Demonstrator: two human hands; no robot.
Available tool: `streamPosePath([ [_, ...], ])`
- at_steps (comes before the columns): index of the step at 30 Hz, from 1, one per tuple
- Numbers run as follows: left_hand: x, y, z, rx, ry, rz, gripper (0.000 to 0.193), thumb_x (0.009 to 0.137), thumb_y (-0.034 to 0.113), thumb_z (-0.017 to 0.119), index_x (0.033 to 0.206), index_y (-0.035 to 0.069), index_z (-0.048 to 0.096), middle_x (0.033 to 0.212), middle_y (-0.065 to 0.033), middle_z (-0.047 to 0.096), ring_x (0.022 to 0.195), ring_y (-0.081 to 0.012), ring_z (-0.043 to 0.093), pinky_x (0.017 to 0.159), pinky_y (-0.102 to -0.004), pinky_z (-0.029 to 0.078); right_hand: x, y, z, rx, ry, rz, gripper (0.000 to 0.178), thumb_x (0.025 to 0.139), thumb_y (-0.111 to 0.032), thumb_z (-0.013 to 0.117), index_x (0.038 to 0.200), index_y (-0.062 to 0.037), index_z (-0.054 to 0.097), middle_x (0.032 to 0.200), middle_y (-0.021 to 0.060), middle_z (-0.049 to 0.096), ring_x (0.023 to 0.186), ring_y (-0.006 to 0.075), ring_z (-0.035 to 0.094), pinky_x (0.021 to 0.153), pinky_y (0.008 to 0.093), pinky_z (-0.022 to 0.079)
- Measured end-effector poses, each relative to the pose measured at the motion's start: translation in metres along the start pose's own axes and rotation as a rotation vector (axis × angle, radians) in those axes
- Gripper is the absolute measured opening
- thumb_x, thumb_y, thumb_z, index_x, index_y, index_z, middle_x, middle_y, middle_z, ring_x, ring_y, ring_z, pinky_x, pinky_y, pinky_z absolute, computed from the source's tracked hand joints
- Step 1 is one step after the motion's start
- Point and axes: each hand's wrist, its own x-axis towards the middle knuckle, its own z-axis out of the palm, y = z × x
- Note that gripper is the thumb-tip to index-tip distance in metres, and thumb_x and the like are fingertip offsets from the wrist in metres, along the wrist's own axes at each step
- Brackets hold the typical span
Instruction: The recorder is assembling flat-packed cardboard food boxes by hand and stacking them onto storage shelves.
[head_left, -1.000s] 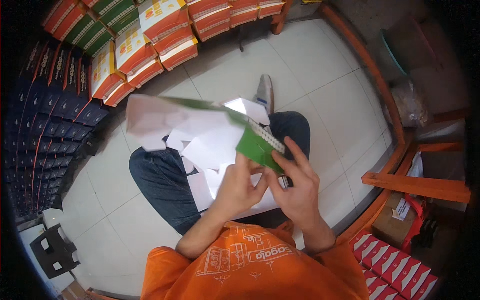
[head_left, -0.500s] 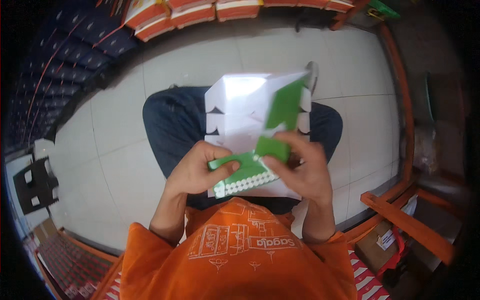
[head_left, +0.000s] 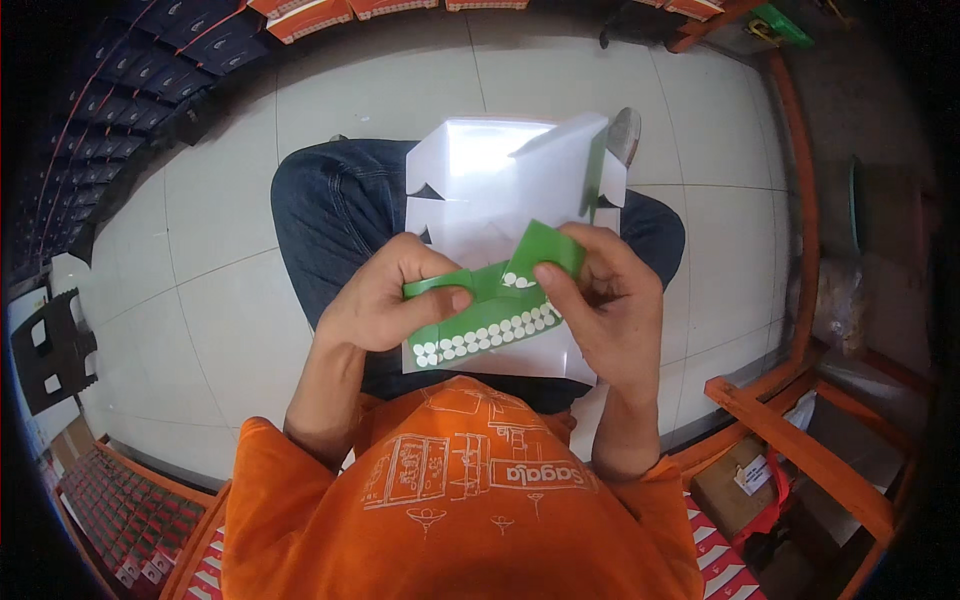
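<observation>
A green sheet (head_left: 480,307) with rows of small round white stickers is stretched between my hands above my lap. My left hand (head_left: 395,300) is closed on its left end, thumb on top. The fingers of my right hand (head_left: 615,300) pinch the curled right part, where a few white dots show beside the thumb. Whether a loose sticker is on those fingertips, I cannot tell. Under the sheet, a white flat cardboard piece (head_left: 455,190) with notched side flaps lies across my thighs. A green strip rises behind my right hand, along the cardboard's right side.
Dark blue boxes (head_left: 150,70) are stacked at the far left, and orange-and-white boxes (head_left: 390,6) line the far edge. An orange frame (head_left: 800,455) stands at the right, beside a brown carton (head_left: 730,480). At the left lies a black cut-out panel (head_left: 52,350).
The right hand and the curled part of the green sheet have moved slightly up. The long green tail has swung back and turned edge-on. Both hands keep their hold.
</observation>
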Motion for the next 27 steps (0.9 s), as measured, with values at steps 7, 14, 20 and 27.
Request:
streamPosePath([
  [7, -0.002, 0.002, -0.001, -0.046, 0.182, 0.011, 0.022, 0.085, 0.008, 0.061, 0.067, -0.005, 0.064, 0.056, 0.0008, 0.056, 0.051, -0.0042, 0.045, 0.047, -0.0238, 0.035, 0.005, 0.001, -0.016, 0.366, 0.0, 0.058, 0.015, 0.089, 0.001, 0.062, 0.099, -0.0013, 0.051, 0.074, 0.0044, 0.06, 0.048, 0.0059, 0.052, 0.041, 0.0188, 0.036],
  [14, 0.001, 0.005, -0.011, -0.091, 0.229, -0.079, 0.023, 0.084, 0.008, 0.059, 0.066, -0.005, 0.066, 0.056, -0.0002, 0.057, 0.049, -0.0038, 0.045, 0.046, -0.0235, 0.034, 0.015, -0.019, -0.051, 0.027, -0.503, 0.282, 0.028, 0.074, 0.014, 0.068, 0.101, 0.008, 0.063, 0.067, 0.0143, 0.064, 0.046, 0.0149, 0.06, 0.039, 0.0204, 0.041],
  [20, 0.011, 0.008, -0.006, -0.008, 0.203, -0.076, 0.023, 0.084, 0.006, 0.06, 0.064, -0.004, 0.065, 0.053, 0.0021, 0.054, 0.047, -0.0031, 0.043, 0.045, -0.0226, 0.033, 0.022, -0.014, -0.053, 0.256, -0.57, 0.087, 0.019, 0.076, 0.013, 0.068, 0.096, 0.0105, 0.068, 0.068, 0.0139, 0.066, 0.044, 0.0116, 0.058, 0.039, 0.0215, 0.042],
  [27, 0.012, -0.001, -0.008, 0.022, 0.092, -0.003, 0.023, 0.084, 0.006, 0.064, 0.064, -0.003, 0.064, 0.051, 0.0017, 0.052, 0.047, -0.0035, 0.042, 0.046, -0.0219, 0.033, 0.026, -0.033, -0.042, 0.028, -0.514, 0.4, 0.013, 0.076, 0.007, 0.072, 0.089, 0.0091, 0.069, 0.065, 0.0119, 0.066, 0.043, 0.011, 0.057, 0.039, 0.0222, 0.041],
])
